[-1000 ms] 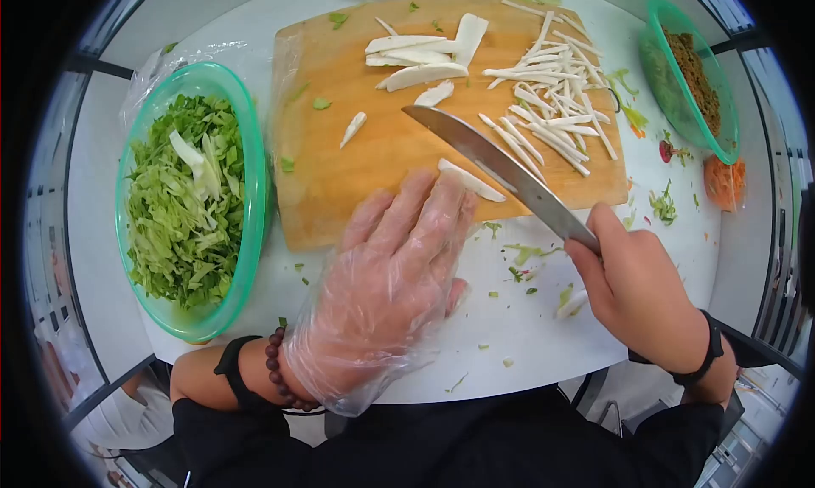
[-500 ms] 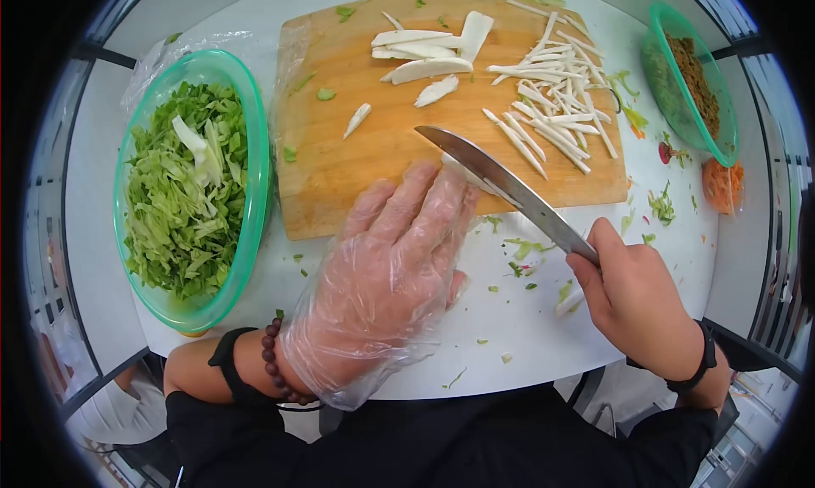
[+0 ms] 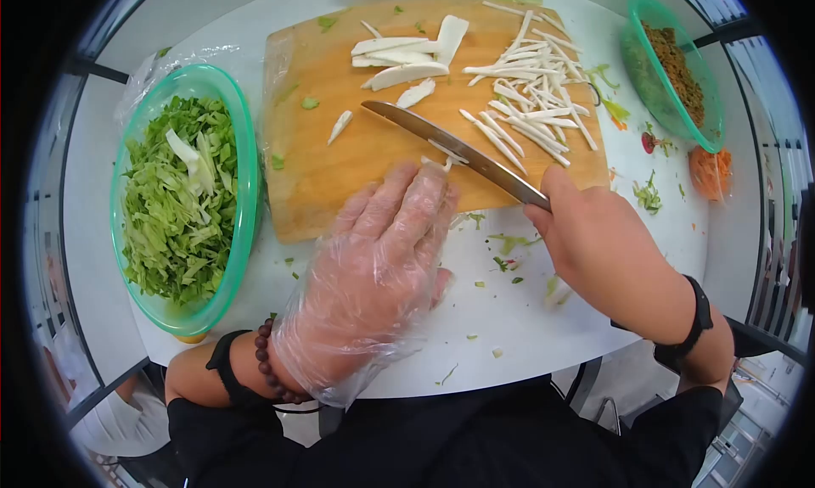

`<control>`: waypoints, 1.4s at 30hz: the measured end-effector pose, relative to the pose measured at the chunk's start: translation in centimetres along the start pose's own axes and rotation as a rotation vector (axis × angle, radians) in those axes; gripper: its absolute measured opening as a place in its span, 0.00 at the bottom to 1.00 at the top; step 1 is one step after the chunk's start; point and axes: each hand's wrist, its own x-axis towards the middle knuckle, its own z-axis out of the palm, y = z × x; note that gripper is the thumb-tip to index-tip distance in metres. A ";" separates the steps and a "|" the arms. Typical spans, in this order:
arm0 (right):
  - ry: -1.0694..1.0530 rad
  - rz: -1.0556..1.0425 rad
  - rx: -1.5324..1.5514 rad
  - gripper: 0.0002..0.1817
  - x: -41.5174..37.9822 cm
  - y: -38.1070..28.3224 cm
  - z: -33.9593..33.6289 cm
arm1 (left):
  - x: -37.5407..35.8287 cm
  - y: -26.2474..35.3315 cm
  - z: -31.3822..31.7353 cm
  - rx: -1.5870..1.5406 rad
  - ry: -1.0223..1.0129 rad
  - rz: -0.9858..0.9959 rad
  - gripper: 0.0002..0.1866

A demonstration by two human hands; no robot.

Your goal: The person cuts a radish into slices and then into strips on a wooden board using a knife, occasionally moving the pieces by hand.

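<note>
My right hand (image 3: 607,242) is closed round the handle of a kitchen knife (image 3: 497,174), its long blade slanting across the wooden cutting board (image 3: 314,204). A thin white strip (image 3: 448,152) clings to the blade's side. My left hand (image 3: 369,263), in a clear plastic glove, presses its fingertips on a white vegetable piece (image 3: 435,163) beside the knife edge; most of that piece is hidden under the fingers. Beyond the knife lie flat white vegetable slices (image 3: 403,64). A heap of thin white sticks (image 3: 539,98) covers the board's right side.
At the left stands a green bowl (image 3: 246,191) of shredded lettuce (image 3: 182,225). Another green bowl (image 3: 709,136), holding brown food, is at the far right. Next to it is a bag of orange shreds (image 3: 711,174). Vegetable scraps (image 3: 647,195) litter the white table (image 3: 543,344).
The knife and my right hand have moved left and away from me across the board. A strip now shows on the blade's side. My left hand stays nearly in place.
</note>
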 end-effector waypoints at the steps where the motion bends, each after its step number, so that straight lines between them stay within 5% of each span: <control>1: 0.002 0.006 0.029 0.12 0.1 0.1 -0.1 | 0.0 -0.2 0.0 -0.006 0.001 0.013 0.39; 13: 0.136 0.052 0.235 0.12 -3.4 3.4 0.2 | 1.0 0.7 -1.2 -0.014 -0.039 -0.033 0.36; 20: 0.444 -0.122 -0.357 0.08 -3.5 5.2 1.3 | 2.5 2.1 -2.4 -0.144 0.215 0.028 0.20; 29: 0.588 -0.286 -0.697 0.08 -4.4 5.8 0.7 | 5.7 1.6 -1.9 -0.231 0.052 0.128 0.20; 37: 0.640 -0.172 -0.537 0.09 -5.8 7.2 0.0 | 4.8 0.5 -5.7 -0.118 0.345 0.009 0.21; 42: 0.434 0.110 0.222 0.11 -6.3 7.1 -0.8 | 2.8 -1.0 -5.3 0.195 0.141 -0.302 0.17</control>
